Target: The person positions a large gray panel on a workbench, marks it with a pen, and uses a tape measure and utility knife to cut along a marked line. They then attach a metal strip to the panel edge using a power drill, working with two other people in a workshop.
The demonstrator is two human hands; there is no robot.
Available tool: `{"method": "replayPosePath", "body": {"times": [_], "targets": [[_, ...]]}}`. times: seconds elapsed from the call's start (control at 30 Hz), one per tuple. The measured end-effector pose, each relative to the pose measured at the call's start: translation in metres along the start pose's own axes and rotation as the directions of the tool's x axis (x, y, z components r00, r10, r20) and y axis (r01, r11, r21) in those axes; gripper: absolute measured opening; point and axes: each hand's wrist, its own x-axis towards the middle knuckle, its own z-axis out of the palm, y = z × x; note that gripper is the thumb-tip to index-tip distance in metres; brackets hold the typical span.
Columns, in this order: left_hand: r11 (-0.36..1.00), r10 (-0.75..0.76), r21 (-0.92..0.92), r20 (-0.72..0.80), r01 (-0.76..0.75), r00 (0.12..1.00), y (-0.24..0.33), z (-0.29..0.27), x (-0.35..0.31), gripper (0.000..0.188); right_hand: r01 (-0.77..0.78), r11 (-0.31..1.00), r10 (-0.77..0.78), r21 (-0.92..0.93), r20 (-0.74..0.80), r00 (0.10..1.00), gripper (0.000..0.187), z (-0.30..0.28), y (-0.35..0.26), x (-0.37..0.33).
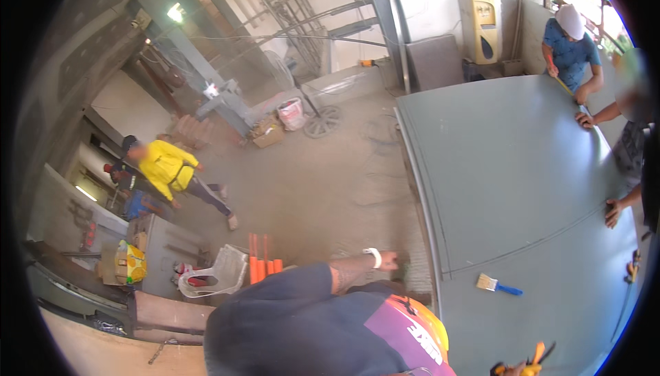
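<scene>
My left hand [389, 260], below a white wristband, hangs beside the near edge of a large grey-green panel [509, 149]. It is small and blurred, so its fingers cannot be made out. At the bottom edge my right hand [520, 371], mostly cut off by the frame, is closed on an orange-and-black hand tool [536, 355] over the panel. A paintbrush [498, 284] with a blue handle and pale bristles lies flat on the panel, farther in than the right hand. Dark curved lines cross the panel's surface. My dark shirt fills the lower middle.
Two co-workers stand at the panel's far right; one in a blue shirt [572, 53] holds a yellow strip. An orange-and-black tool [632, 267] sits at the right edge. A person in yellow [167, 166] walks at left. Behind me stands a white plastic chair [223, 273].
</scene>
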Motion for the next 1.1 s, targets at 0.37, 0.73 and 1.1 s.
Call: {"method": "replayPosePath", "body": {"times": [0.37, 0.73, 1.1], "targets": [[0.958, -0.282, -0.04, 0.062, 0.285, 0.957, -0.057, 0.011, -0.105, 0.047, -0.369, 0.406, -0.194, 0.836, 0.473, 0.859, 0.071, -0.078, -0.086, 0.016], [0.959, -0.24, -0.127, 0.105, 0.252, 0.965, -0.117, 0.024, -0.086, 0.055, -0.314, 0.816, -0.213, 0.486, 0.756, 0.618, 0.083, -0.132, -0.134, 0.035], [0.942, -0.288, -0.148, 0.113, 0.303, 0.951, -0.302, -0.091, -0.075, 0.059, 0.216, -0.546, -0.454, 0.81, -0.502, 0.736, 0.042, -0.544, -0.301, 0.164]]}}
